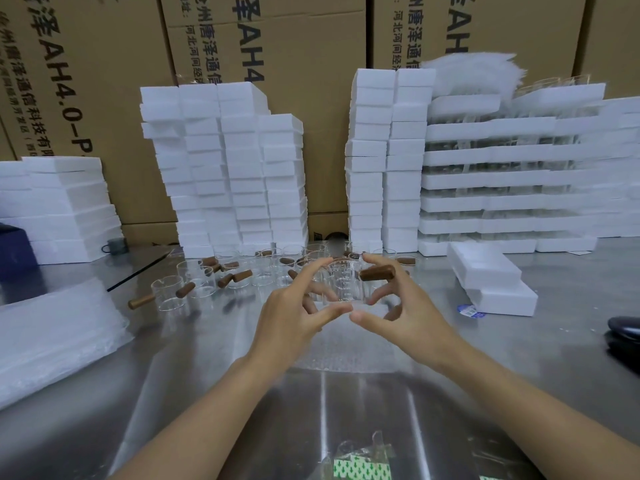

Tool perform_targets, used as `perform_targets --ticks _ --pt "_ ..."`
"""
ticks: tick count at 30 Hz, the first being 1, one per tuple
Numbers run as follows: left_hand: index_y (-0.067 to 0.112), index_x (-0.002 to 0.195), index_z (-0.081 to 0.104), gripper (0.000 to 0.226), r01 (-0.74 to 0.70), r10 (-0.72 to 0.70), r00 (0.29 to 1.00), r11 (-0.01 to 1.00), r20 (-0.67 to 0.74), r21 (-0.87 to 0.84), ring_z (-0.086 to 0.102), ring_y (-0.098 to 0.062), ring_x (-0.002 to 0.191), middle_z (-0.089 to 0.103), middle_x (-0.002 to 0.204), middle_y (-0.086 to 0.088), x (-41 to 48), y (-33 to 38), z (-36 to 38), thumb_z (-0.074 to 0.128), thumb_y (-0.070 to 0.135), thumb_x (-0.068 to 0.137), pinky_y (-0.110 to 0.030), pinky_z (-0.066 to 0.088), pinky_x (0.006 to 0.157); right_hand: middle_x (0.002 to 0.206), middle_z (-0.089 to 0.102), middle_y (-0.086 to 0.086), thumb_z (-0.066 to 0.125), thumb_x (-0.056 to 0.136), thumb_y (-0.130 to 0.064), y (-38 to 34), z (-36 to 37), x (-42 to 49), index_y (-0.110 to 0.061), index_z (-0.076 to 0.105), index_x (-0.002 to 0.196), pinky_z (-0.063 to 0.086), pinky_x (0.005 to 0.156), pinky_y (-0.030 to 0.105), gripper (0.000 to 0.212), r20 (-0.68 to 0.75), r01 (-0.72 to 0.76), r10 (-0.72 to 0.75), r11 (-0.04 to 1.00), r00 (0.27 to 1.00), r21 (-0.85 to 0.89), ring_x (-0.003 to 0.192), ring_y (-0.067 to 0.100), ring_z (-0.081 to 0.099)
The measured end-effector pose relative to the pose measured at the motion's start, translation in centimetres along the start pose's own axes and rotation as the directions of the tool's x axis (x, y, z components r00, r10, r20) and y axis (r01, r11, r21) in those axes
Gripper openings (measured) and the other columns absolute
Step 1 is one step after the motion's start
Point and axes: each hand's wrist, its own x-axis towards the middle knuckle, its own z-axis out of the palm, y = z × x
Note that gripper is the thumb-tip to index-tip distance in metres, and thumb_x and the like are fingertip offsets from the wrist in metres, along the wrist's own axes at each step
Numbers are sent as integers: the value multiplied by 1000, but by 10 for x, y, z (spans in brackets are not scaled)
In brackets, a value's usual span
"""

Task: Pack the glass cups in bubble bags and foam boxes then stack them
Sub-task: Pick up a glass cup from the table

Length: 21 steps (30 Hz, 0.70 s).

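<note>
1. The left hand (294, 310) and right hand (408, 306) both curl round one glass cup (346, 284), holding it upright above the table (519, 348).
2. Its brown handle (377, 273) points right, beneath the right hand's fingers, so that hand is nearer it.
3. A bubble bag (332, 355) lies flat just below, toward the wrists; its mouth is hard to make out.
4. Loose foam boxes (485, 268) sit off to the right.

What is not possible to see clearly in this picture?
Head view:
- The scale printed on the glass cup: too small to read.
- The black object: cut off by the right edge.
- The green-patterned packet: cut off by the bottom edge.
- The blue label: too small to read.
</note>
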Motion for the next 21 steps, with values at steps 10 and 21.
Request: perform_targets --ticks 10,21 --pt "72 147 35 80 12 -12 998 1000 55 -10 71 -9 70 68 112 32 -1 6 3 72 86 78 -18 56 65 135 55 -26 83 85 -49 10 5 4 -54 51 136 59 69 21 60 -42 48 -48 999 998 -19 107 8 66" --pt "64 146 42 68 -3 -2 999 990 34 144 64 -5 99 53 127 31 0 5 1 74 69 86 -18 47 72 132 56 -21 85 86 -36 11 -4 3 -45 54 142 52 84 20 65 -47 88 -97 983 994 -159 111 8 61"
